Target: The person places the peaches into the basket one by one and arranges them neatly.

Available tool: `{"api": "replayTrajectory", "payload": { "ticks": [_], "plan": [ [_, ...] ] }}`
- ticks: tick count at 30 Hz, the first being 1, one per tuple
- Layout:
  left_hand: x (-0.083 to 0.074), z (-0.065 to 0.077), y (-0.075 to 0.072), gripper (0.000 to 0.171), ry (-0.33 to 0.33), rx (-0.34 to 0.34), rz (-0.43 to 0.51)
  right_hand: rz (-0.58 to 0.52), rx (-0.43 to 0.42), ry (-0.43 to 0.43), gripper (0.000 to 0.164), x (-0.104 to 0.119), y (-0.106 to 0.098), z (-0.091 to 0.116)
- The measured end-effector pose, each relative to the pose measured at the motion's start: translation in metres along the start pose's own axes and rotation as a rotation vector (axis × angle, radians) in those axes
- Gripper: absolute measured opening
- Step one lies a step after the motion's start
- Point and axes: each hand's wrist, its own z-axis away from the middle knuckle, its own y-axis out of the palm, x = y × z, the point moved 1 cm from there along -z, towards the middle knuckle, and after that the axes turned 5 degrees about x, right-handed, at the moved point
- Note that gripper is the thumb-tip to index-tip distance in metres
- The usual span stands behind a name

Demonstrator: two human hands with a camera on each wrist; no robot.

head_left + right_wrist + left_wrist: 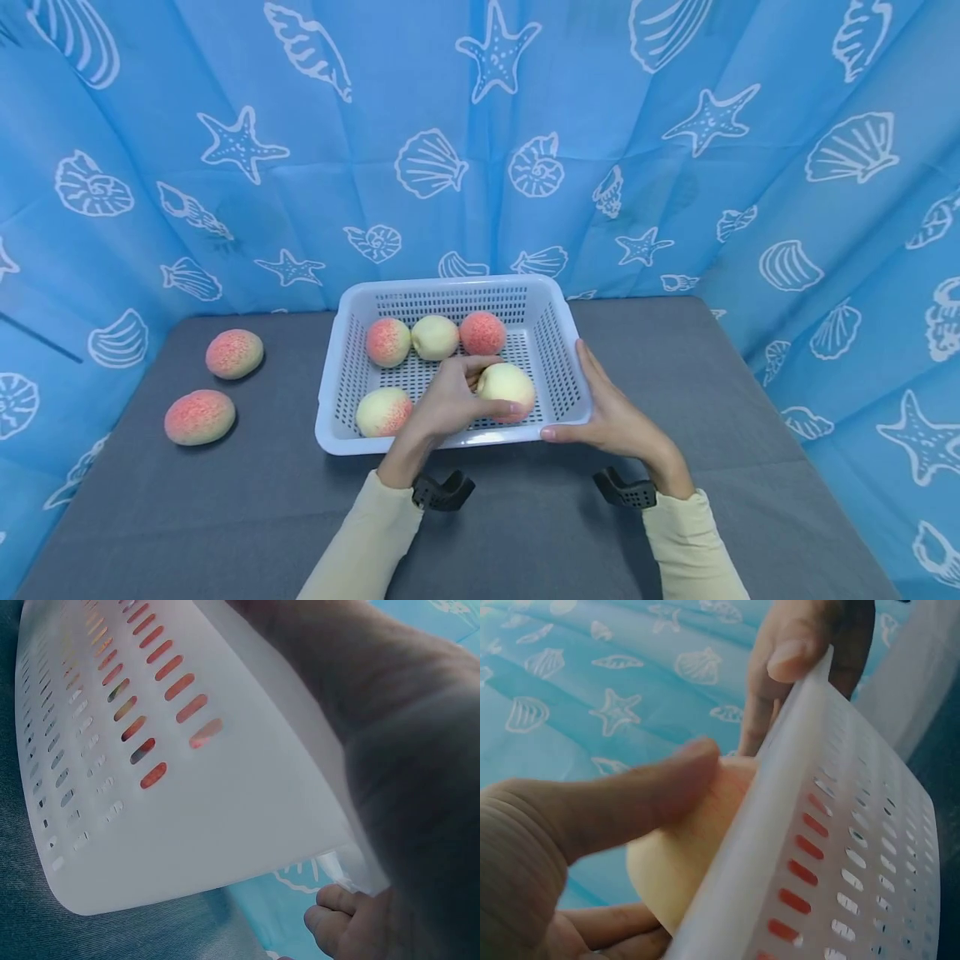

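Note:
A white perforated plastic basket (330, 417) sits on the table with several peaches inside. Over its front right part, my left hand (442, 404) holds a pale yellow peach (507, 385) between thumb and fingers. In the left wrist view the thumb lies along this peach (679, 862), close to the basket's rim (735, 855). My right hand (618, 421) grips the basket's front right corner, thumb at the front rim and fingers along the right side. The right wrist view shows its curled fingers (349, 919) by the basket wall (232, 810).
Three peaches line the basket's back: a pink-and-yellow one (387, 342), a pale one (435, 337) and a red one (483, 333). Another peach (383, 412) lies front left. Two more, one peach (234, 354) behind another peach (199, 417), rest on the grey tablecloth (262, 517). A blue curtain (337, 200) hangs behind.

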Motion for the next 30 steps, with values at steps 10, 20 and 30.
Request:
{"api": "replayTrajectory", "payload": {
  "ticks": [10, 20, 30],
  "plan": [
    [-0.004, -0.011, 0.007, 0.069, -0.174, 0.046, -0.248, 0.026, 0.001, 0.013, 0.134, 0.002, -0.001, 0.0],
    [-0.004, -0.01, 0.007, 0.062, -0.137, 0.107, -0.538, 0.002, 0.008, 0.013, 0.136, 0.001, 0.0, 0.0],
    [-0.001, -0.009, 0.0, 0.055, -0.112, 0.134, -0.628, -0.002, 0.008, 0.002, 0.137, 0.001, -0.001, -0.001]
  ]
}}
